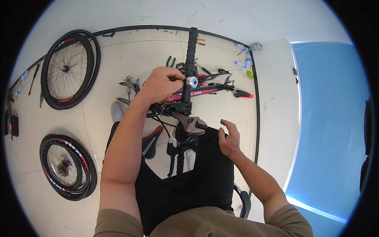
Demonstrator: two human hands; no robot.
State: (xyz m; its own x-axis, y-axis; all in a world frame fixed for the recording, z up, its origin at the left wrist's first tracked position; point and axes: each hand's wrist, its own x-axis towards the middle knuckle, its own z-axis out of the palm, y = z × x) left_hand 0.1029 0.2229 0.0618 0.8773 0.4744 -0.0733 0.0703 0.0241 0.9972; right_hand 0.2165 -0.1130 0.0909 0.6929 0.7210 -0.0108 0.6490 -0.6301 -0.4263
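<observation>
My left hand (162, 85) is closed in a pinch at the side of a small silver bicycle bell (192, 82) on the black handlebar (188, 94). Its fingertips are partly hidden against the bar. Over my right thigh, my right hand (229, 140) is held open, thumb and fingers apart, with nothing in it. Between the hands an adjustable wrench (190, 123) rests by the handlebar stem (179, 108), its jaw toward my right hand. The black and red bicycle frame (197, 93) stretches away beyond the bar. A black grip (191, 49) covers the bar's far end.
Two bicycle wheels (86, 81) (92, 173) with loose tires lie on the left floor. A saddle (152, 143) is beneath my left forearm. Green-handled pliers (170, 61), plastic bottles (240, 64) and a red-black mudguard (242, 94) lie farther off. A white wall (274, 106) rises at right.
</observation>
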